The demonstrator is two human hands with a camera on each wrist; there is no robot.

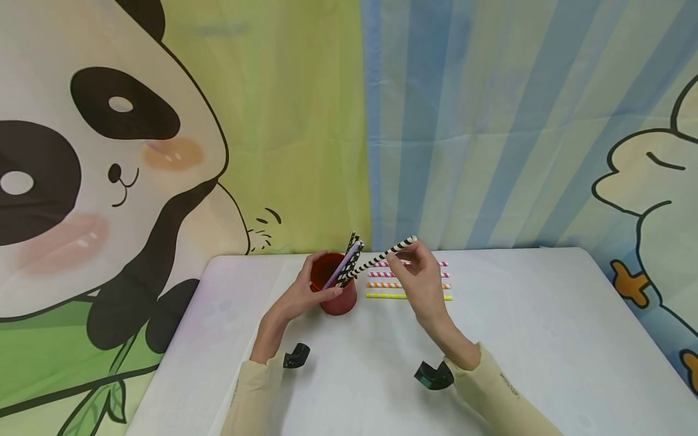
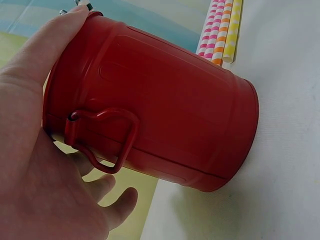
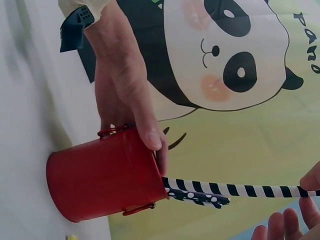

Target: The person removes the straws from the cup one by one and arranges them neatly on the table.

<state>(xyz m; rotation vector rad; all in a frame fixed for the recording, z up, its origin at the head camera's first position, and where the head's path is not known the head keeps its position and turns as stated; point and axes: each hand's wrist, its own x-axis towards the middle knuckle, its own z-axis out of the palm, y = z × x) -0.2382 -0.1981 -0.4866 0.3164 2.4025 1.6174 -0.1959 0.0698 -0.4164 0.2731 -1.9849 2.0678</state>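
A red metal cup point(image 1: 337, 290) point(image 2: 160, 105) point(image 3: 105, 175) with wire handles stands on the white table point(image 1: 518, 339). My left hand point(image 1: 305, 293) point(image 2: 35, 150) point(image 3: 125, 100) grips it around the rim and side. Several paper straws point(image 1: 349, 257) stick out of the cup, dotted and striped. My right hand point(image 1: 417, 272) point(image 3: 305, 200) pinches the upper end of a black-and-white striped straw point(image 1: 382, 257) point(image 3: 240, 190), whose lower end is inside the cup's mouth.
Several coloured straws point(image 1: 409, 284) point(image 2: 220, 30) lie in a row on the table just right of the cup: pink, orange, yellow. A cartoon panda curtain point(image 1: 109, 151) hangs close behind the table's far edge.
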